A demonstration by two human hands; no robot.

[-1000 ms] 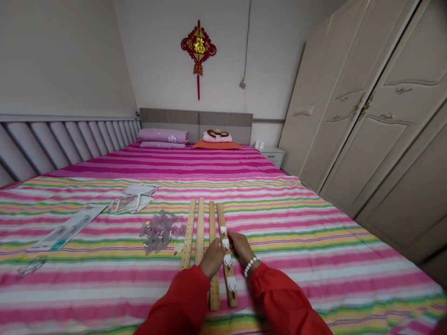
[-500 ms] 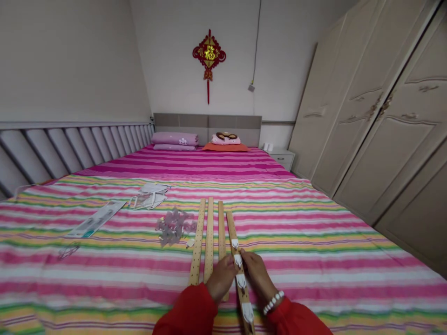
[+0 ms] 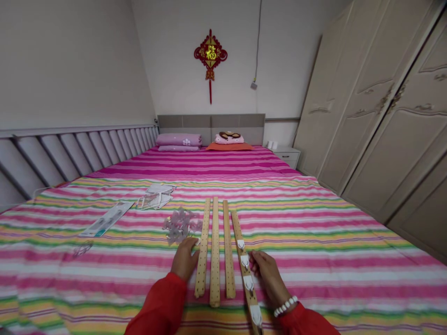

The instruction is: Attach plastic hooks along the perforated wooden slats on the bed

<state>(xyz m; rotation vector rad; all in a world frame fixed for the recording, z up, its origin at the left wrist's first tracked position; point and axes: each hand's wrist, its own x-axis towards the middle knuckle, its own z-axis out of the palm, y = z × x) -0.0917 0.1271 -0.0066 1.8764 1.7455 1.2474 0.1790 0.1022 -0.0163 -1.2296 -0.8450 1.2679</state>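
Several wooden strips with rows of small holes lie lengthwise before me, among them a strip at the left (image 3: 203,246). Along the rightmost strip (image 3: 237,225) sits a row of white hooks (image 3: 248,282). My left hand (image 3: 185,259) is beside the leftmost strip, thumb and forefinger apart, by a small white piece (image 3: 198,242) partly covered by its fingers. Close to the right edge of the hook-bearing strip is my right hand (image 3: 267,272), its fingers curled together; whatever may be in them is hidden. Small clear packets (image 3: 180,224) lie in a heap past my left hand.
A long flat package (image 3: 108,218) and some white wrappers (image 3: 155,195) lie to the left on the striped bedspread (image 3: 115,279). Nearer is a small crumpled clear piece (image 3: 83,249). Folded bedding (image 3: 179,139) stands at the headboard; a wardrobe (image 3: 366,125) rises at right.
My left hand has left the hook-bearing strip and moved left across the other strips to the small white piece. My right hand has drawn slightly away from the hook.
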